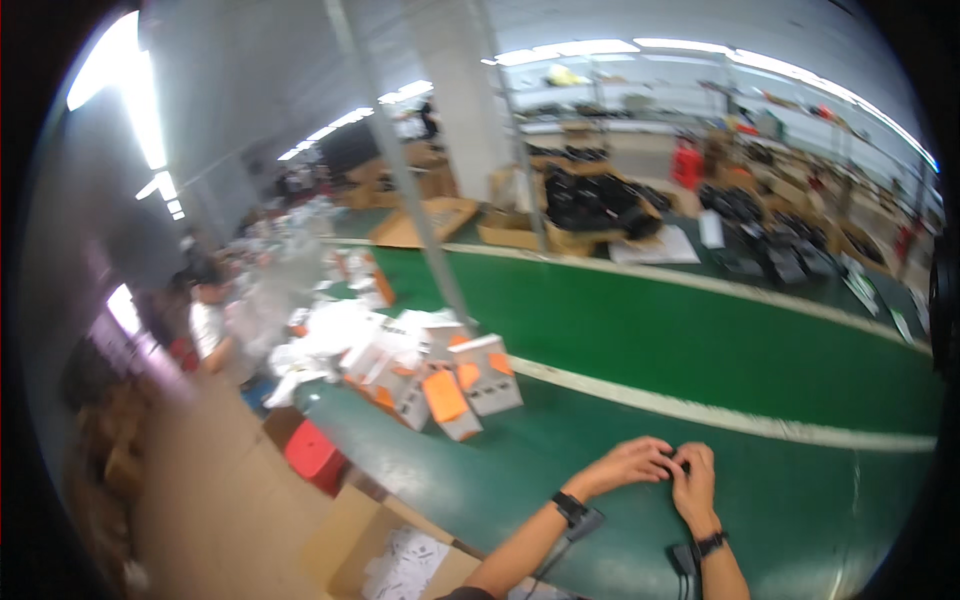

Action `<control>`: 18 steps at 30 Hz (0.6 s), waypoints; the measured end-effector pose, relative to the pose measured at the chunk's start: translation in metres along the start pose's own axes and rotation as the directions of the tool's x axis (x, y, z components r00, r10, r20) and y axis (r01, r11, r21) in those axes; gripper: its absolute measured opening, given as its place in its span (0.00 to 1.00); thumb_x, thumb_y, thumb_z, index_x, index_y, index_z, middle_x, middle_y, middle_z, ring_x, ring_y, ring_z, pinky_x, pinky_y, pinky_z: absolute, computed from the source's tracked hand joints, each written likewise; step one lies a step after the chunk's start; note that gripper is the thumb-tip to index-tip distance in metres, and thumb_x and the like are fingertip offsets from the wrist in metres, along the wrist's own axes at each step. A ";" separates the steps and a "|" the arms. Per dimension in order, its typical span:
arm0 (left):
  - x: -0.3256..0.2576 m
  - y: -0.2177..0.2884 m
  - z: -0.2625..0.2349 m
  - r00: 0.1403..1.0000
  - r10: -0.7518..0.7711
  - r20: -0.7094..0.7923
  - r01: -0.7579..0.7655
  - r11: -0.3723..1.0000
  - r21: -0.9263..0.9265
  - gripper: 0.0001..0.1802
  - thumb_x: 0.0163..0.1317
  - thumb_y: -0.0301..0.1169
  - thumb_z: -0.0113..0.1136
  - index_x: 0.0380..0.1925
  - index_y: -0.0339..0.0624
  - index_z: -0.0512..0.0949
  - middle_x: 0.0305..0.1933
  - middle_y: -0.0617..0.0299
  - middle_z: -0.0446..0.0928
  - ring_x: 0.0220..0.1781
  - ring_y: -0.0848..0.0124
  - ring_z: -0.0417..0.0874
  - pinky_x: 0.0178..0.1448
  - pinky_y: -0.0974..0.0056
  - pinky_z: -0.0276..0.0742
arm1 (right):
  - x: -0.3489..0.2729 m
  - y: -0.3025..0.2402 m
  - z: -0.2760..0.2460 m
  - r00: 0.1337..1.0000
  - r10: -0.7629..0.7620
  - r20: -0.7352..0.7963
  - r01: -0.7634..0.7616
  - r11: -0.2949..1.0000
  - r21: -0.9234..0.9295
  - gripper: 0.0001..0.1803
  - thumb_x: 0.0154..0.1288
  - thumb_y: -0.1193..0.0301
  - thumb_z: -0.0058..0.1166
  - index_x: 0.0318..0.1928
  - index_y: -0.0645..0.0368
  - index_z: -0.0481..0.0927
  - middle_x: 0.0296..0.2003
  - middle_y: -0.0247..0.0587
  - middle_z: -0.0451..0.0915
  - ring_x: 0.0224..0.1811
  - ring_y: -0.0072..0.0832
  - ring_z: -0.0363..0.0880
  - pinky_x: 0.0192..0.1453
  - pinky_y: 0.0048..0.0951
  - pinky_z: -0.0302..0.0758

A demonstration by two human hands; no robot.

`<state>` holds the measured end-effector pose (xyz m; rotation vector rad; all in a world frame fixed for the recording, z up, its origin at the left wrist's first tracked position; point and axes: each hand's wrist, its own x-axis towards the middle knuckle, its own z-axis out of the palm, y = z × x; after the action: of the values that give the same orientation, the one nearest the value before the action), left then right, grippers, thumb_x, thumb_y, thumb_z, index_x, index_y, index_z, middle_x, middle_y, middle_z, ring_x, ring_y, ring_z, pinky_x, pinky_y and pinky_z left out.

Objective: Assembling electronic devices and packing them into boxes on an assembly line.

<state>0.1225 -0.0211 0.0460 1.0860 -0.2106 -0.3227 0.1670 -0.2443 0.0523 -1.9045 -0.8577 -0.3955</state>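
Head view: both hands meet over a small dark part.
Left hand [630,463] and right hand [694,482] pinch the small dark part [676,463] together, fingers curled, steadying it above the green table [700,360]; orange-and-white boxes [450,385] sit stacked aside.

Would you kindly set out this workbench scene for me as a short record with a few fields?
surface: green table
left hand: fingers on a small dark object, wrist with a dark band
right hand: fingers on the same object, grip not clear
left of the hands: white and orange boxes in a loose pile
below the table edge: open cardboard box, red bin
far left: another person at the table
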 end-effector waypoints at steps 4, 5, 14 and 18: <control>-0.009 0.011 -0.005 0.996 -0.060 -0.068 0.054 0.994 -0.092 0.25 0.88 0.39 0.54 0.75 0.34 0.71 0.72 0.45 0.81 0.67 0.57 0.88 0.74 0.56 0.84 | 0.007 -0.005 0.010 1.000 0.018 0.001 -0.018 1.000 0.024 0.10 0.64 0.82 0.66 0.42 0.59 0.79 0.49 0.49 0.82 0.57 0.50 0.79 0.64 0.47 0.77; -0.010 0.011 -0.004 0.995 -0.055 -0.083 0.050 0.997 -0.063 0.25 0.88 0.39 0.54 0.75 0.35 0.71 0.73 0.45 0.80 0.68 0.57 0.87 0.74 0.55 0.84 | 0.006 -0.004 0.012 1.000 0.026 0.006 -0.027 1.000 0.016 0.10 0.64 0.82 0.66 0.42 0.60 0.80 0.50 0.49 0.81 0.57 0.50 0.79 0.65 0.47 0.77; 0.002 0.000 0.008 0.976 0.104 -0.191 -0.075 0.985 0.155 0.21 0.80 0.24 0.64 0.69 0.37 0.74 0.61 0.53 0.87 0.54 0.70 0.88 0.61 0.61 0.88 | 0.002 -0.013 -0.011 0.990 0.066 -0.123 -0.057 0.996 0.069 0.10 0.65 0.81 0.69 0.43 0.62 0.81 0.43 0.46 0.83 0.49 0.48 0.82 0.55 0.44 0.80; 0.001 -0.003 0.006 0.940 0.215 -0.265 -0.148 0.956 0.253 0.19 0.75 0.21 0.69 0.63 0.36 0.78 0.52 0.56 0.89 0.50 0.73 0.88 0.54 0.65 0.85 | 0.003 -0.020 -0.010 0.997 0.024 -0.069 -0.013 0.988 0.156 0.13 0.62 0.83 0.71 0.44 0.62 0.81 0.41 0.45 0.84 0.44 0.43 0.83 0.47 0.39 0.81</control>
<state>0.1210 -0.0273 0.0460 1.3179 -0.0862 0.0326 0.1560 -0.2468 0.0716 -1.7438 -0.8001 -0.3719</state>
